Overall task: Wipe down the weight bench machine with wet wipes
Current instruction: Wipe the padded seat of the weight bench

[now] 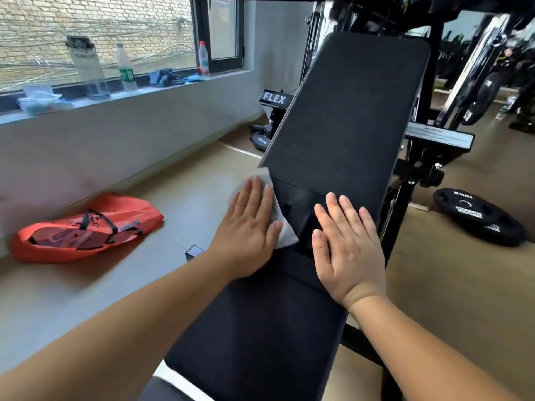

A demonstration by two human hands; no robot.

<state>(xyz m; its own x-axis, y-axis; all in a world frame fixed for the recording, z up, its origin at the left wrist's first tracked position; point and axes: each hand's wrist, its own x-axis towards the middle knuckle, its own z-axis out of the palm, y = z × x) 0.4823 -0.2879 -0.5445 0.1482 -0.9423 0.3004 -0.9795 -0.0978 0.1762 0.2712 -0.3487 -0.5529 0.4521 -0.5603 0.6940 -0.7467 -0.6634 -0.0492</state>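
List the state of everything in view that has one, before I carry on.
left hand, flat, pressing the wet wipe against the bench's left edge.
right hand, flat on the bench, holding nothing.
wet wipe, spread out under the left hand, overhanging the bench edge.
backrest pad, inclined upward.
orange bag, lying on the floor.
weight plate, flat on the floor.
red-capped bottle, upright on the windowsill, capped.

Person's left hand (249, 230) and right hand (346, 247) both bare, nails short and plain, fingers broad; left forearm (130, 322) and right forearm (419, 351) bare to frame edge; faint crease at right wrist
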